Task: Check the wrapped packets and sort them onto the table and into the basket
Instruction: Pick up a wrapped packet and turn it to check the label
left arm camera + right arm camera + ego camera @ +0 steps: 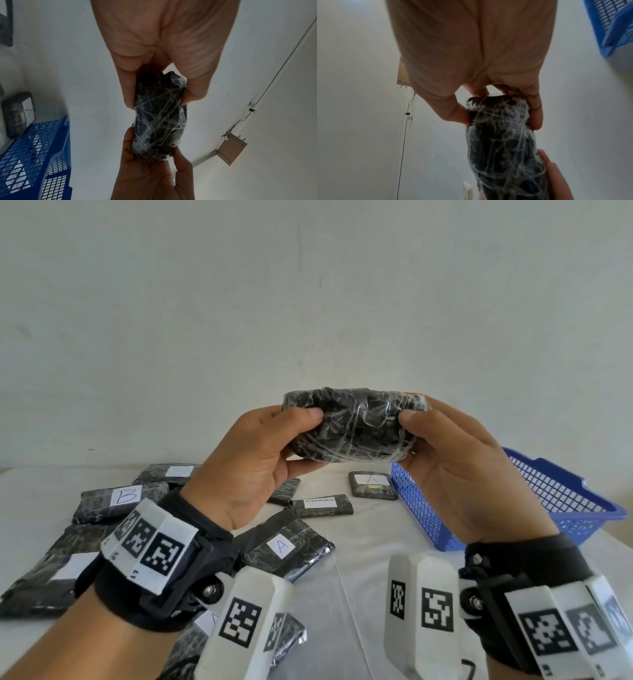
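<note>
A black packet (pixel 354 426) wrapped in clear film is held up above the table between both hands. My left hand (pixel 263 446) grips its left end, thumb on the near face. My right hand (pixel 455 453) grips its right end the same way. The left wrist view shows the packet (pixel 157 116) end-on between thumb and fingers, and so does the right wrist view of the packet (pixel 501 142). No label shows on the held packet. The blue mesh basket (pixel 561 501) stands on the table at the right, below my right hand.
Several wrapped packets lie on the white table (pixel 363 559): one marked B (pixel 116 501) at left, one marked A (pixel 287 546) in the middle, another A (pixel 373 486) beside the basket, one labelled IN PROGRESS (pixel 322 505). A plain wall stands behind.
</note>
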{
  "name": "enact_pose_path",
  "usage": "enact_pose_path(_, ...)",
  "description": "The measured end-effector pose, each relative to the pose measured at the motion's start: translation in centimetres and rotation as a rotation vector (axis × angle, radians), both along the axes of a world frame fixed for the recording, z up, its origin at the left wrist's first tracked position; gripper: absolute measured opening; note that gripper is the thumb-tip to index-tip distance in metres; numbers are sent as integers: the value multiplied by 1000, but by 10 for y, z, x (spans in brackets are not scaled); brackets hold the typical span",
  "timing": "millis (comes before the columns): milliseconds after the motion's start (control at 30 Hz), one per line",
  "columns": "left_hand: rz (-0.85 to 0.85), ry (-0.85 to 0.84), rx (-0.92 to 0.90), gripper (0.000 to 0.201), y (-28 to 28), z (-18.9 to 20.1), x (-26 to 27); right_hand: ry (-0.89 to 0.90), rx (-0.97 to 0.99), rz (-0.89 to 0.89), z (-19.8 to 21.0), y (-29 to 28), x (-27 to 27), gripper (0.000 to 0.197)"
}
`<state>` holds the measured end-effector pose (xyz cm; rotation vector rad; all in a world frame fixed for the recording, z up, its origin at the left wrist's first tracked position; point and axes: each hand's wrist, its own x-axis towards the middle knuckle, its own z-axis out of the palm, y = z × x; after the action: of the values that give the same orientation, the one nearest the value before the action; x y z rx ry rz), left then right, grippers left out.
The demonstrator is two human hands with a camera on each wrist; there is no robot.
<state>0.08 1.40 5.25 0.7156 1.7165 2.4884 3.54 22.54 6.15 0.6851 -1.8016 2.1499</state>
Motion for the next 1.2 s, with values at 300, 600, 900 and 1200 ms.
enact_pose_path(300, 68, 51, -77, 18, 5, -1, 4, -14, 38, -34, 1, -3, -2, 29)
enact_pose_path(600, 208, 122, -167, 37, 17, -5, 10, -5, 195, -268, -3, -10, -3, 12)
enact_pose_path(900, 188, 70, -140, 39, 19, -8, 8, 5, 222, -258, -3, -9, -4, 18)
enact_pose_path(1200, 67, 17, -82, 33, 12, 0, 9, 27, 85, -117, 1, 0, -1, 30)
